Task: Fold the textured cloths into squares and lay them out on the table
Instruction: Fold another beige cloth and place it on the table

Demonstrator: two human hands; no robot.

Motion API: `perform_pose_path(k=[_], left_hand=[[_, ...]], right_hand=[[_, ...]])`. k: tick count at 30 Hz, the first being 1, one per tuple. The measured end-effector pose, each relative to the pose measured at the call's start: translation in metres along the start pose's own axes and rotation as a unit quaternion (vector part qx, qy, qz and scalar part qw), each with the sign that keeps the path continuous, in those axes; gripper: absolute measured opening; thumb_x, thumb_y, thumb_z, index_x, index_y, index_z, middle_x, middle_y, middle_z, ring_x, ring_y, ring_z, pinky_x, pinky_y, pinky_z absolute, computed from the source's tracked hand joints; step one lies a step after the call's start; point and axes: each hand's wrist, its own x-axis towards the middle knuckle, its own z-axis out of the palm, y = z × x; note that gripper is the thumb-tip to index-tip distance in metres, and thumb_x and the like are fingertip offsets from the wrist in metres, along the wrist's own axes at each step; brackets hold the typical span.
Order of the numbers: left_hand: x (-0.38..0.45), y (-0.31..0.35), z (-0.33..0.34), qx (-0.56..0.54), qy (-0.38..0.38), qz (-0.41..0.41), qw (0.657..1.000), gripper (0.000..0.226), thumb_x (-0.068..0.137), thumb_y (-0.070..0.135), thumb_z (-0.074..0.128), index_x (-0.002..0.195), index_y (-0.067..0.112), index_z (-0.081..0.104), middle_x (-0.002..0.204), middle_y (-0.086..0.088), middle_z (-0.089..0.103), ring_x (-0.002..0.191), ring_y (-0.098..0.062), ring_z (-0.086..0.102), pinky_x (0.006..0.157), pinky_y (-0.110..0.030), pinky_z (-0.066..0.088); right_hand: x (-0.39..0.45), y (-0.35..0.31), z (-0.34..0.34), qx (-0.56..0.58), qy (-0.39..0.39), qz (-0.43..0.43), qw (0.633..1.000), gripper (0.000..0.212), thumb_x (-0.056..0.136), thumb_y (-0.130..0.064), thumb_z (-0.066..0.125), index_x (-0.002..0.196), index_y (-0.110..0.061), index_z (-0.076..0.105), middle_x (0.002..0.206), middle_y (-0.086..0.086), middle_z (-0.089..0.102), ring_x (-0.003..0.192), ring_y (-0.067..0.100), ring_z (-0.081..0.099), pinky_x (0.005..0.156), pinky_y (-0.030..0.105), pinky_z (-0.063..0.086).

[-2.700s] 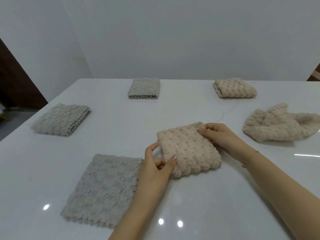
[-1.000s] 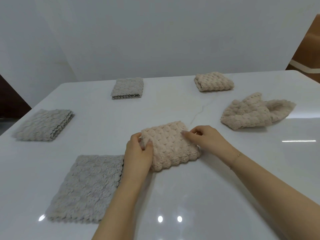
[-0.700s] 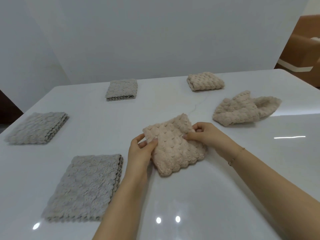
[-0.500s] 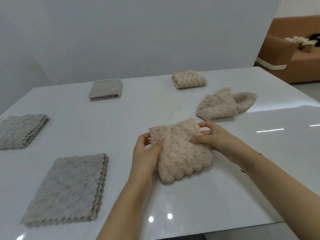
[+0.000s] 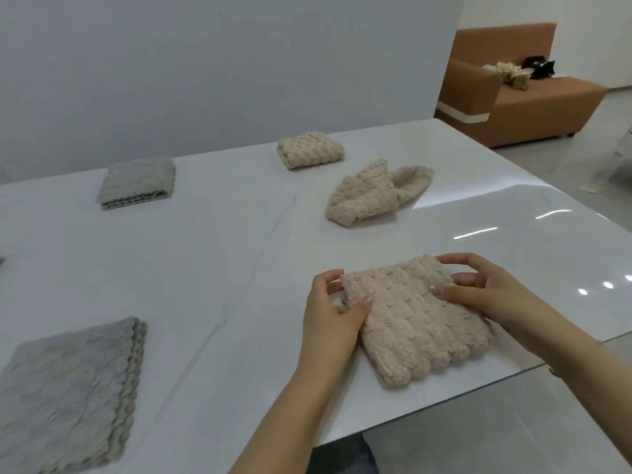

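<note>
Head view: my left hand (image 5: 330,314) pinches the near-left corner of a folded beige cloth (image 5: 415,323), thumb on top, fingers curled behind its edge. My right hand (image 5: 485,290) holds the far-right corner, thumb pressed on top, forefinger hooked over the far edge. That cloth lies flat on the white table (image 5: 239,254), near its front right edge. I count three beige cloths: this one, a loosely bunched one (image 5: 374,193) beyond it, and a folded one (image 5: 310,150) farther back. Two grey cloths show whole: a large flat one (image 5: 70,393) near left, a small folded one (image 5: 136,183) far left. A sliver at the left edge may be a third. A brown sofa (image 5: 519,87) stands behind.
</note>
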Motion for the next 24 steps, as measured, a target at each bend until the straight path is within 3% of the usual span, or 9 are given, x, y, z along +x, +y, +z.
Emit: perform_pose_path(k=[4, 10, 14, 18, 24], left_hand=[[0.004, -0.004, 0.009, 0.060, 0.025, 0.053, 0.996, 0.044, 0.085, 0.019, 0.069, 0.120, 0.031, 0.047, 0.118, 0.015, 0.052, 0.080, -0.011, 0.066, 0.078, -0.028, 0.056], [0.004, -0.006, 0.012, 0.106, 0.042, 0.092, 0.989, 0.038, 0.088, 0.016, 0.064, 0.120, 0.027, 0.048, 0.116, 0.013, 0.047, 0.088, -0.002, 0.059, 0.071, -0.006, 0.046], [0.006, -0.008, 0.011, 0.148, 0.037, 0.108, 0.982, 0.041, 0.087, 0.014, 0.063, 0.120, 0.031, 0.047, 0.116, 0.014, 0.044, 0.088, 0.000, 0.055, 0.075, -0.012, 0.046], [0.014, -0.006, 0.005, 0.200, 0.031, 0.115, 0.973, 0.043, 0.085, 0.021, 0.067, 0.122, 0.030, 0.047, 0.116, 0.013, 0.044, 0.081, -0.001, 0.055, 0.080, -0.019, 0.046], [0.042, 0.015, -0.005, 0.257, 0.032, 0.127, 0.958, 0.030, 0.087, 0.031, 0.063, 0.116, 0.026, 0.055, 0.116, 0.013, 0.055, 0.096, -0.006, 0.054, 0.088, -0.028, 0.047]], right_hand=[[0.006, 0.009, -0.004, -0.023, 0.058, -0.009, 0.998, 0.044, 0.076, -0.014, 0.076, 0.115, -0.026, 0.059, 0.095, 0.013, 0.069, 0.078, 0.023, 0.068, 0.072, 0.034, 0.054], [0.014, 0.016, 0.003, -0.124, 0.120, -0.056, 0.983, 0.039, 0.076, -0.018, 0.078, 0.110, -0.027, 0.061, 0.089, 0.004, 0.065, 0.067, 0.019, 0.061, 0.063, 0.029, 0.050], [0.017, 0.017, 0.004, -0.191, 0.135, -0.080, 0.969, 0.044, 0.075, -0.021, 0.078, 0.114, -0.027, 0.058, 0.092, 0.002, 0.062, 0.065, 0.016, 0.059, 0.056, 0.022, 0.047], [0.020, 0.015, 0.001, -0.234, 0.136, -0.088, 0.959, 0.048, 0.075, -0.026, 0.077, 0.117, -0.028, 0.055, 0.094, -0.004, 0.060, 0.069, 0.014, 0.060, 0.060, 0.023, 0.045], [0.045, -0.012, -0.005, -0.303, 0.160, -0.137, 0.929, 0.020, 0.086, -0.031, 0.065, 0.105, -0.025, 0.062, 0.097, -0.009, 0.063, 0.074, 0.010, 0.061, 0.064, 0.024, 0.044]])
